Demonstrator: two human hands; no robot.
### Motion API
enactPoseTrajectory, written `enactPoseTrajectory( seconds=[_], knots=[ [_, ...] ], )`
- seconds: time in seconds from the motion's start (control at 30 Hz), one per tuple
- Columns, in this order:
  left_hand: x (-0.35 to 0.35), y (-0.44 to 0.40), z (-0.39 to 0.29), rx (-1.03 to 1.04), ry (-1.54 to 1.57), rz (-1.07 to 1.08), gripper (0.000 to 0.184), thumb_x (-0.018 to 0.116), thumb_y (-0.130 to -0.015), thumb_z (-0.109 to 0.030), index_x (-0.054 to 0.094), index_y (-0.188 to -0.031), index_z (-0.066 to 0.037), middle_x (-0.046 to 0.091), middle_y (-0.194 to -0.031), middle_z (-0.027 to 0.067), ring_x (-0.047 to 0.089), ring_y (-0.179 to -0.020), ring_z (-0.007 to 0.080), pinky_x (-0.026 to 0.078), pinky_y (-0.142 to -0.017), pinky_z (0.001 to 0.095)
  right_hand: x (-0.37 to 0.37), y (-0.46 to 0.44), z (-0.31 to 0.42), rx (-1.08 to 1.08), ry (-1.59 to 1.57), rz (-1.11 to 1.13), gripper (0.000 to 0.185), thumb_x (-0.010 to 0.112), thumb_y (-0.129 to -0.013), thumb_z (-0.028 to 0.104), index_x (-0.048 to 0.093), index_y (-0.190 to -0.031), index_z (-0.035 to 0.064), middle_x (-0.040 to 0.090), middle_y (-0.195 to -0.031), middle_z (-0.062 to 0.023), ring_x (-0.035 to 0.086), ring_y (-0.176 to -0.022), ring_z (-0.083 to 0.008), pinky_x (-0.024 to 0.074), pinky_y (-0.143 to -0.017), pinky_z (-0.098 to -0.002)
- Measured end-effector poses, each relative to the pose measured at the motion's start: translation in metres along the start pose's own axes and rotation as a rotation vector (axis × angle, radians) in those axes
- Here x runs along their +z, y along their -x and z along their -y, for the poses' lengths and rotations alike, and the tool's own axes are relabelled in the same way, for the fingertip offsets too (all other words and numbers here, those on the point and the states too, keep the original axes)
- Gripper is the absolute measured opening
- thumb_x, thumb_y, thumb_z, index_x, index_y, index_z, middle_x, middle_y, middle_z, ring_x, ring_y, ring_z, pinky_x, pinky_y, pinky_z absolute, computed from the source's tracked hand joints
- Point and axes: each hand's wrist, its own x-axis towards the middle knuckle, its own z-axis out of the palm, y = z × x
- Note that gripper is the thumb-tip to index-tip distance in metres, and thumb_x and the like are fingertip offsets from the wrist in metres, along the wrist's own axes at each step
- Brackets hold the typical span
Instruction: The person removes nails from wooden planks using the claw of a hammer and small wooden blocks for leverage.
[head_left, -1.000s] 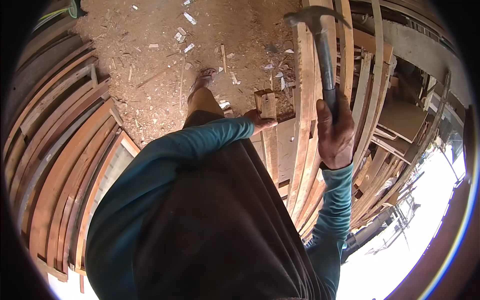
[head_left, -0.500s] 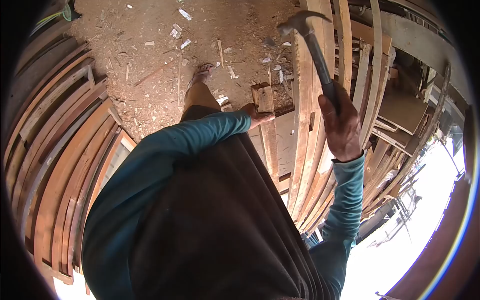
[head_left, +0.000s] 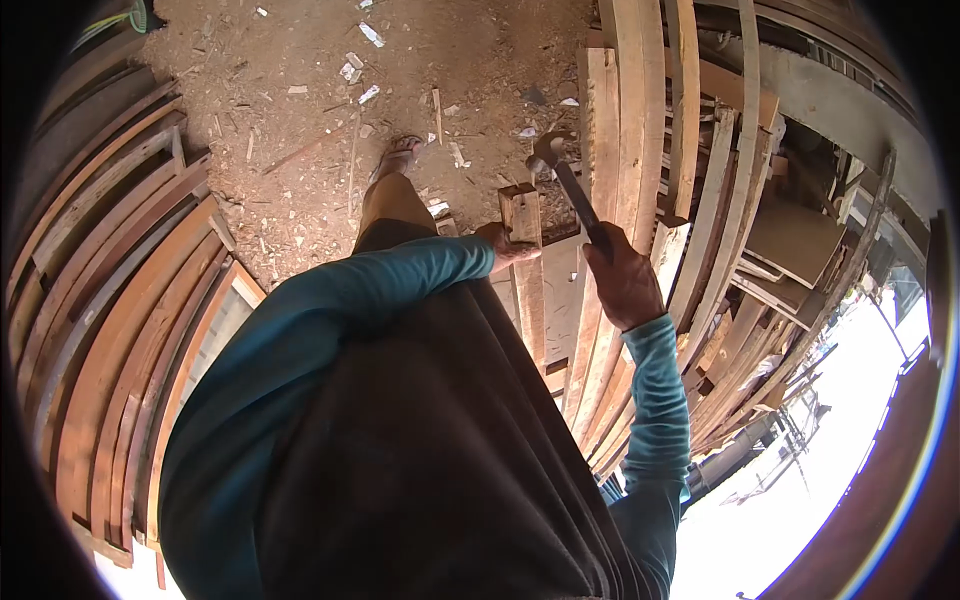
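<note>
My right hand (head_left: 630,285) is closed around the dark handle of a claw hammer (head_left: 574,190). The hammer's head is up and to the left of the hand, close to the end of a squared wooden beam (head_left: 520,212). I cannot tell whether the head touches the wood. My left hand (head_left: 512,250) grips that beam just below its end, and part of the hand is hidden by the wood and sleeve.
Long planks (head_left: 628,130) lean close along the right, with stacked boards (head_left: 800,235) farther right. Wooden frames (head_left: 110,400) stand in a row at the left. Wood chips and scraps litter the dirt floor (head_left: 290,100). My foot (head_left: 400,155) is ahead, in a sandal.
My right hand has swung the hammer down and to the left, from high over the planks to near the beam's end. My left hand stays on the beam.
</note>
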Motion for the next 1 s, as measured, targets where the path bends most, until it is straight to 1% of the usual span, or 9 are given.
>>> enactPoseTrajectory(
  seconds=[0.13,0.27,0.33,0.4,0.57,0.67,0.77,0.87,1.0],
  knots=[
    [0.011,0.0,-0.005,-0.175,0.571,-0.236,0.06,0.032,-0.108,-0.03,0.022,-0.151,0.01,0.026,-0.156,0.0302,0.025,-0.146,0.0466,0.029,-0.12,0.0599,-0.029,0.008,0.036,-0.122,-0.141,-0.294,0.033,0.058,-0.102,0.02,0.054,-0.128,-0.0004,0.07,-0.091,-0.0249,0.072,-0.087,-0.0402,0.0548,-0.072,-0.043],
    [0.009,0.001,-0.004,-0.131,0.615,-0.257,0.058,0.033,-0.108,-0.029,0.025,-0.149,0.011,0.027,-0.155,0.0284,0.024,-0.146,0.0461,0.03,-0.12,0.0603,-0.022,0.001,0.039,-0.146,-0.199,-0.404,0.038,0.058,-0.102,0.022,0.049,-0.131,0.0002,0.067,-0.08,-0.0233,0.072,-0.075,-0.0374,0.0531,-0.065,-0.0449],
    [0.002,-0.008,-0.005,-0.121,0.555,-0.254,0.058,0.034,-0.108,-0.028,0.024,-0.149,0.011,0.028,-0.155,0.0279,0.025,-0.146,0.0461,0.029,-0.12,0.0607,-0.005,0.003,0.019,-0.107,-0.105,-0.237,0.032,0.06,-0.099,0.023,0.05,-0.125,0.0052,0.068,-0.081,-0.0244,0.07,-0.079,-0.0431,0.054,-0.065,-0.0495],
    [-0.01,-0.022,-0.006,-0.148,0.574,-0.223,0.057,0.034,-0.107,-0.027,0.024,-0.149,0.01,0.027,-0.155,0.0276,0.025,-0.146,0.0463,0.028,-0.12,0.0616,0.006,0.001,-0.005,0.062,0.254,0.171,0.032,0.061,-0.098,0.023,0.05,-0.124,0.0064,0.069,-0.085,-0.0241,0.069,-0.084,-0.0444,0.0545,-0.068,-0.0504],
    [0.009,0.004,-0.013,-0.211,0.603,-0.219,0.053,0.032,-0.108,-0.027,0.029,-0.151,0.003,0.03,-0.154,0.0277,0.029,-0.145,0.0454,0.029,-0.12,0.0597,0.008,0.019,0.0,-0.06,-0.021,-0.109,0.035,0.063,-0.097,0.023,0.051,-0.125,0.0042,0.07,-0.09,-0.0232,0.07,-0.084,-0.0421,0.0559,-0.069,-0.0471],
    [-0.004,0.021,-0.011,0.117,-0.798,0.242,0.051,0.031,-0.108,-0.031,0.035,-0.149,0.0,0.034,-0.153,0.0275,0.032,-0.144,0.0428,0.029,-0.12,0.0573,0.013,0.029,0.011,-0.094,-0.115,-0.258,0.039,0.068,-0.095,0.023,0.052,-0.124,0.0023,0.07,-0.095,-0.0227,0.071,-0.082,-0.0406,0.0563,-0.066,-0.0454],
    [-0.01,0.013,-0.01,0.13,-1.004,0.146,0.05,0.029,-0.109,-0.032,0.039,-0.146,0.0,0.035,-0.152,0.0272,0.031,-0.145,0.041,0.031,-0.12,0.0567,0.037,0.038,0.008,-0.272,-0.143,-0.411,0.036,0.07,-0.091,0.02,0.051,-0.117,0.0048,0.064,-0.089,-0.0198,0.068,-0.071,-0.0401,0.0551,-0.058,-0.046],
    [-0.016,-0.005,-0.013,0.359,-1.72,0.48,0.044,0.036,-0.109,-0.026,0.039,-0.145,0.0,0.04,-0.149,0.0262,0.036,-0.143,0.0416,0.032,-0.12,0.0557,0.055,0.03,-0.022,-0.433,0.118,-0.355,0.028,0.068,-0.09,0.017,0.052,-0.111,0.0078,0.062,-0.082,-0.0162,0.066,-0.064,-0.0364,0.0552,-0.056,-0.0453],
    [0.031,0.051,-0.02,0.1,-0.646,-0.012,0.043,0.056,-0.103,-0.014,0.042,-0.14,0.002,0.059,-0.131,0.0211,0.057,-0.126,0.0363,0.049,-0.109,0.0485,0.069,0.02,-0.043,-0.195,0.394,-0.275,0.016,0.062,-0.095,0.02,0.053,-0.095,0.0076,0.064,-0.082,-0.0143,0.065,-0.058,-0.0339,0.0536,-0.049,-0.0461]
  ],
)
